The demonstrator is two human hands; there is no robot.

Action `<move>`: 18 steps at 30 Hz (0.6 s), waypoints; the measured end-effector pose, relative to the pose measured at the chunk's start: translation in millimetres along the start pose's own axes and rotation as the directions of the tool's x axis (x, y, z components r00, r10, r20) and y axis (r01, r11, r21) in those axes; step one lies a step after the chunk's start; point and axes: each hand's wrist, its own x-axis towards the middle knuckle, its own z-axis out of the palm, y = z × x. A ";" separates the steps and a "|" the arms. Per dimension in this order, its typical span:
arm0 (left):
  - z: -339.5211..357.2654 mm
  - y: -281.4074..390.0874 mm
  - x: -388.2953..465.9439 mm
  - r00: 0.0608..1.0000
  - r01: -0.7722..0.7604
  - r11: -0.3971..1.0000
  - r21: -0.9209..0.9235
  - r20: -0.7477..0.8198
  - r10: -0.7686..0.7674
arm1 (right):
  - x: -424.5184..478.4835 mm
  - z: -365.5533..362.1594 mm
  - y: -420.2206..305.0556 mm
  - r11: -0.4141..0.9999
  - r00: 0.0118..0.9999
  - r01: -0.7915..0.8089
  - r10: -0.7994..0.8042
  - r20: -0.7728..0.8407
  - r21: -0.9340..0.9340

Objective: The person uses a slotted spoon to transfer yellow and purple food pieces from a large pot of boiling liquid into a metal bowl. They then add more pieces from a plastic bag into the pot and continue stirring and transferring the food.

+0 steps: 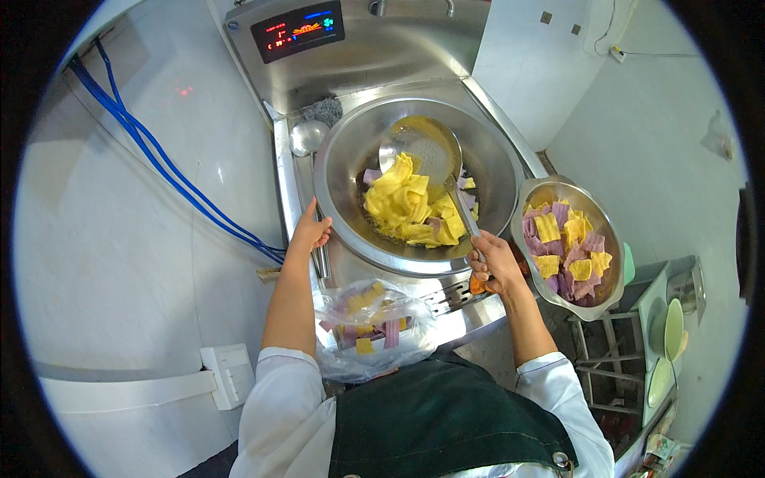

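My right hand (491,263) grips the handle of a perforated metal skimmer ladle (428,146). The ladle's bowl lies tilted inside a large steel wok (342,221), and its perforated face shows. Beside and below the bowl, yellow flat pieces (397,200) are heaped in dark oil, with a few purple ones among them. By the wok's left rim is my left hand (311,230), index finger extended and thumb apart, with nothing seen in it. A second steel ladle (309,137) rests along the counter's left side, its handle passing partly behind that hand.
A clear plastic bag (388,352) of yellow and purple pieces sits at the counter's front. To the right stands a steel basin (612,281) of similar pieces. Blue cables (173,170) run down the left wall. A lit display panel (299,30) is on the backsplash.
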 end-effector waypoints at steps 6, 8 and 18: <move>-0.3 3.9 -6.5 1.000 0.009 1.000 0.008 0.004 -0.009 | -18.2 21.8 11.8 0.961 0.997 0.081 -0.082 0.008 -0.263; -2.4 3.9 -6.1 1.000 0.028 0.999 0.045 -0.001 -0.028 | -14.1 17.1 14.2 0.979 0.998 -0.030 0.040 0.048 -0.203; -2.2 2.4 -7.2 1.000 -0.007 1.000 -0.002 0.006 0.007 | 47.5 -15.1 40.2 0.389 0.911 0.138 -0.410 -0.037 -0.911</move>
